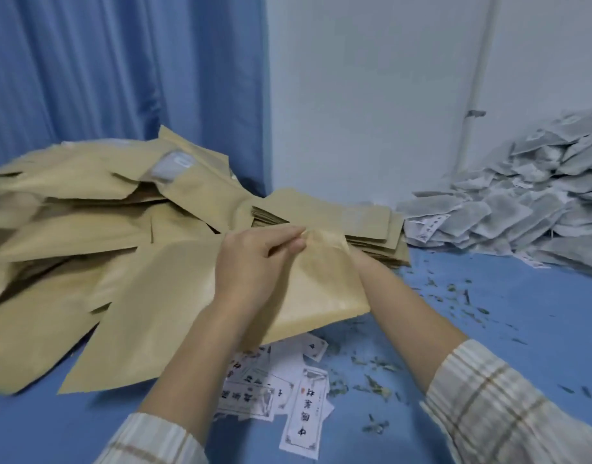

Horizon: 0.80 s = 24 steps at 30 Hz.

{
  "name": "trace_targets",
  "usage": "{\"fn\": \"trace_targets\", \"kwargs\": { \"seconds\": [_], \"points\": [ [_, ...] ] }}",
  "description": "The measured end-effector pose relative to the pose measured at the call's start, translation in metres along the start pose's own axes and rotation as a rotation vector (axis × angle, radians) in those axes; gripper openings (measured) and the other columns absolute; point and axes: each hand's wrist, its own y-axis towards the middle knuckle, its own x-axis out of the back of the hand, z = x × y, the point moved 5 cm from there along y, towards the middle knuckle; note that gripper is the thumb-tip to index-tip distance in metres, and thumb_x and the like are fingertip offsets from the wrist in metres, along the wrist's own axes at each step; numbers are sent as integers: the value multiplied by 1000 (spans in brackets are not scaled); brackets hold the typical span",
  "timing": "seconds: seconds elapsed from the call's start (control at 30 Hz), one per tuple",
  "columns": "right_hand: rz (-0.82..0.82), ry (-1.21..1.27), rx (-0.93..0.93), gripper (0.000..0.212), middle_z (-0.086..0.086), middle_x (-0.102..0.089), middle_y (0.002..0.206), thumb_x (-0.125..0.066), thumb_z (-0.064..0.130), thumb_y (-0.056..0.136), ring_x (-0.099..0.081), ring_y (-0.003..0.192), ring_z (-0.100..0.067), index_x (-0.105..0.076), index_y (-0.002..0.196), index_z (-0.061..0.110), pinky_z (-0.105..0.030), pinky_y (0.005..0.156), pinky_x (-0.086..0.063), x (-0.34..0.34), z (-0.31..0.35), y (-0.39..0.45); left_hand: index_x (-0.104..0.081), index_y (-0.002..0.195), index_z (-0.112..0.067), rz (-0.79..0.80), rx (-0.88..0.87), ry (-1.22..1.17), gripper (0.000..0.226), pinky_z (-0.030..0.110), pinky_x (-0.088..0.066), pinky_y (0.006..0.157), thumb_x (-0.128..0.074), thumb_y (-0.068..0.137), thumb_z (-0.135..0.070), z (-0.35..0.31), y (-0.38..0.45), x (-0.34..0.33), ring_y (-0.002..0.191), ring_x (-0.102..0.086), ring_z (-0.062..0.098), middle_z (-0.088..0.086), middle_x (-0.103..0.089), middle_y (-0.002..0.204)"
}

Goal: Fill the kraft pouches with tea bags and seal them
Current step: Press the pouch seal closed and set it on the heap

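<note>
Your left hand (254, 259) pinching kraft pouch (314, 289) top edge, fingers curled, your right hand (358, 259) mostly hidden behind pouch, grip can't tell, tea bags (522, 209) heaped right, labels (287, 390) below.

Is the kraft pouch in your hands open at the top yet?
Cannot tell. The left hand pinches the top edge of the kraft pouch, covering its mouth; the right hand is hidden behind it.

Matt brown paper pouches (174, 296), gauzy mesh tea bags (508, 209), smooth blue cloth tabletop (522, 316), printed paper labels (304, 410).
</note>
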Motion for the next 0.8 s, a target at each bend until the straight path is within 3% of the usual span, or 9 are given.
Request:
{"fn": "trace_targets", "kwargs": {
  "seconds": [0.07,0.17,0.27,0.33,0.4,0.47,0.53,0.63,0.8],
  "points": [
    [-31,-71,26,39,-5,-49,59,-36,9,100,-48,49,-9,-48,64,8,-16,48,-39,-4,-12,6,-74,99,-32,15,59,53,19,5,-41,71,-72,81,-28,22,-2,1,88,-60,-4,-14,-72,96],
    [-166,-359,200,13,-7,-70,83,-59,4,87,-59,78,-14,-71,85,8,-26,68,-46,9,-32,17,-75,99,-29,29,37,181,17,28,-49,73,-71,83,-25,42,-13,-7,86,-66,15,-5,-74,92],
    [-320,-256,251,28,5,-71,85,-61,-2,82,-65,85,-12,-71,80,24,-15,72,-49,39,-47,14,-77,95,-20,-41,-7,219,15,36,-51,74,-74,80,-17,52,-20,-7,83,-69,23,-1,-74,91],
    [-401,-434,184,22,6,-69,104,-61,8,85,-61,97,-10,-70,92,27,-19,80,-45,58,-61,17,-77,93,-18,-89,3,238,15,38,-51,73,-75,79,-16,57,-18,-4,82,-69,26,1,-74,90],
    [-300,-706,79,22,3,-62,114,-64,32,85,-55,105,-15,-67,104,22,-28,85,-40,65,-78,24,-77,94,-17,-112,25,243,15,41,-51,74,-75,79,-16,61,-15,-3,82,-68,27,3,-74,90],
    [-194,-961,21,44,1,-58,91,-61,60,77,-50,97,-22,-64,85,18,-34,80,-39,62,-92,27,-77,94,-16,-102,21,259,15,43,-51,75,-74,80,-16,62,-15,-4,82,-68,27,3,-74,91],
    [-207,-1035,33,55,2,-58,97,-59,69,71,-48,100,-20,-68,91,18,-35,84,-41,61,-97,28,-77,94,-16,-92,3,272,15,43,-51,75,-74,80,-15,62,-16,-5,81,-69,27,4,-74,90],
    [-264,-876,54,53,5,-65,107,-73,57,67,-53,91,-8,-70,104,19,-21,71,-41,67,-94,27,-77,95,-14,-96,11,276,14,45,-51,76,-74,80,-15,64,-17,-6,83,-68,28,5,-74,91],
    [-443,-613,68,44,11,-58,87,-86,38,59,-59,72,-7,-61,94,30,-19,50,-41,77,-82,17,-77,93,-15,-88,-24,270,13,45,-51,75,-71,82,-19,63,-20,-7,83,-69,24,0,-74,90]
  ]
}}
